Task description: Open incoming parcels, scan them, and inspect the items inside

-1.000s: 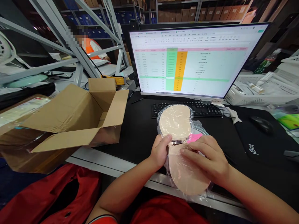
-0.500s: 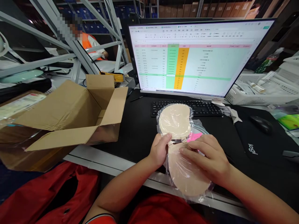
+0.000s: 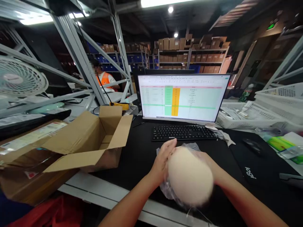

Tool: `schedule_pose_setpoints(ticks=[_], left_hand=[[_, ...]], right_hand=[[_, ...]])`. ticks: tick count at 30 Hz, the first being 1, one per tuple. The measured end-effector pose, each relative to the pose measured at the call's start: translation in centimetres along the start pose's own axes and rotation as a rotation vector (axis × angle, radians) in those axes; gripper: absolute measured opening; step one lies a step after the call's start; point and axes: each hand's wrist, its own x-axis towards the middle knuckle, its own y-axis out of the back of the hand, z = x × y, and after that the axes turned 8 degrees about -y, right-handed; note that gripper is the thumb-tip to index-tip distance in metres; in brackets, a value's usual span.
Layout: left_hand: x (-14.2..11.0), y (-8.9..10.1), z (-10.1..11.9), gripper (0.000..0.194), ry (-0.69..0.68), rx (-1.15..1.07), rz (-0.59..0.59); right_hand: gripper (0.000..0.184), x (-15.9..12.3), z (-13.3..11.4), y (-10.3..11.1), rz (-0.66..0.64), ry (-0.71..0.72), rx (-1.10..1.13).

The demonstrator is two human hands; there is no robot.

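Both my hands hold a beige oval pad (image 3: pixel 189 178) wrapped in clear plastic, lifted above the black desk mat (image 3: pixel 142 151) and blurred by motion. My left hand (image 3: pixel 164 157) grips its left edge, fingers pointing up toward the keyboard (image 3: pixel 183 133). My right hand (image 3: pixel 209 168) is mostly hidden behind the pad, holding its right side. An open cardboard box (image 3: pixel 85 142) sits to the left of my hands, flaps spread.
A monitor (image 3: pixel 181 97) with a spreadsheet stands behind the keyboard. A mouse (image 3: pixel 253 145) lies on a black pad at right, white baskets (image 3: pixel 260 110) beyond it. A fan (image 3: pixel 21 80) and metal racking are at left. A person in an orange vest (image 3: pixel 105 78) sits behind.
The pad was folded or turned up off the desk and raised toward me. The view tilted upward, showing shelving and ceiling lights.
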Motion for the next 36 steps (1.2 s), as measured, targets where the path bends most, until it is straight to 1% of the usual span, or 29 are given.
schedule_pose_setpoints(ticks=[2, 4, 5, 6, 7, 9, 10, 11, 12, 14, 15, 16, 17, 19, 20, 21, 22, 23, 24, 25, 26, 29, 31, 33, 35, 36], left_hand=[[0.2, 0.1, -0.2, 0.037, -0.097, 0.014, -0.032], [0.3, 0.2, -0.1, 0.038, -0.165, 0.065, -0.009], [0.3, 0.1, 0.0, 0.04, -0.177, 0.105, 0.013], [0.2, -0.1, 0.1, 0.041, -0.177, 0.148, 0.024], [0.1, -0.3, 0.4, 0.043, -0.17, 0.191, 0.016], [-0.1, -0.9, 1.1, 0.047, -0.168, 0.266, -0.034], [-0.2, -1.1, 1.4, 0.049, -0.173, 0.292, -0.057], [-0.3, -1.3, 1.8, 0.052, -0.18, 0.309, -0.071], [-0.3, -1.2, 2.2, 0.054, -0.18, 0.319, -0.078], [-0.3, -0.6, 2.8, 0.055, -0.163, 0.32, -0.083], [-0.3, -0.1, 3.0, 0.056, -0.149, 0.313, -0.099], [-0.4, 0.5, 3.1, 0.059, -0.136, 0.305, -0.133], [-0.4, 1.1, 3.2, 0.066, -0.126, 0.301, -0.191], [-0.6, 1.7, 3.3, 0.093, -0.1, 0.337, -0.369], [-0.8, 1.6, 3.3, 0.106, -0.084, 0.382, -0.474], [-1.0, 1.3, 3.2, 0.117, -0.068, 0.438, -0.575], [-1.1, 0.7, 3.1, 0.126, -0.053, 0.495, -0.659], [-1.1, 0.1, 2.9, 0.131, -0.038, 0.546, -0.718], [-1.1, -0.6, 2.7, 0.132, -0.028, 0.585, -0.751], [-0.9, -1.1, 2.3, 0.129, -0.02, 0.61, -0.761], [-0.5, -1.5, 1.9, 0.123, -0.016, 0.625, -0.751], [1.7, -1.5, 0.0, 0.109, -0.05, 0.596, -0.713], [3.6, -0.9, -1.4, 0.108, -0.075, 0.532, -0.747], [5.4, -0.5, -2.6, 0.101, -0.061, 0.471, -0.78], [6.5, -0.5, -3.4, 0.087, -0.023, 0.399, -0.778], [6.8, -0.7, -3.7, 0.081, -0.004, 0.358, -0.764]], right_hand=[[0.051, 0.0, 0.0, 0.3, -0.03, -0.049, 0.126], [0.066, -0.2, -0.1, 0.9, -0.116, -0.137, 0.284], [0.073, -0.3, -0.1, 1.1, -0.157, -0.143, 0.333], [0.077, -0.5, -0.1, 1.3, -0.184, -0.117, 0.34], [0.082, -0.7, -0.2, 1.3, -0.186, -0.069, 0.298], [0.098, -0.9, -0.2, 1.0, -0.122, 0.034, 0.131], [0.104, -1.0, -0.3, 0.7, -0.09, 0.062, 0.071], [0.106, -1.0, -0.3, 0.4, -0.076, 0.064, 0.055], [0.102, -1.0, -0.4, 0.1, -0.079, 0.054, 0.078], [0.087, -1.0, -0.6, 0.3, -0.076, 0.056, 0.151], [0.08, -1.1, -0.8, 0.8, -0.042, 0.079, 0.164], [0.076, -1.3, -1.0, 1.6, 0.034, 0.112, 0.151], [0.071, -1.7, -1.3, 2.5, 0.162, 0.143, 0.119], [0.063, -2.8, -2.2, 4.7, 0.512, 0.166, 0.034], [0.059, -3.6, -2.6, 5.6, 0.687, 0.152, -0.005], [0.055, -4.4, -3.0, 6.4, 0.83, 0.138, -0.035], [0.05, -5.3, -3.2, 7.0, 0.929, 0.138, -0.059], [0.046, -6.1, -3.3, 7.4, 0.983, 0.16, -0.084], [0.043, -6.8, -3.1, 7.4, 1.003, 0.201, -0.119], [0.041, -7.5, -2.7, 7.3, 0.999, 0.258, -0.166], [0.039, -8.2, -2.1, 6.9, 0.961, 0.327, -0.231], [0.036, -9.9, 0.5, 5.2, 0.727, 0.564, -0.468], [0.04, -10.6, 2.1, 3.8, 0.583, 0.732, -0.562], [0.049, -11.0, 3.1, 2.8, 0.528, 0.86, -0.588], [0.059, -10.9, 3.6, 2.2, 0.523, 0.959, -0.597], [0.063, -10.7, 3.6, 2.2, 0.542, 1.0, -0.595]])
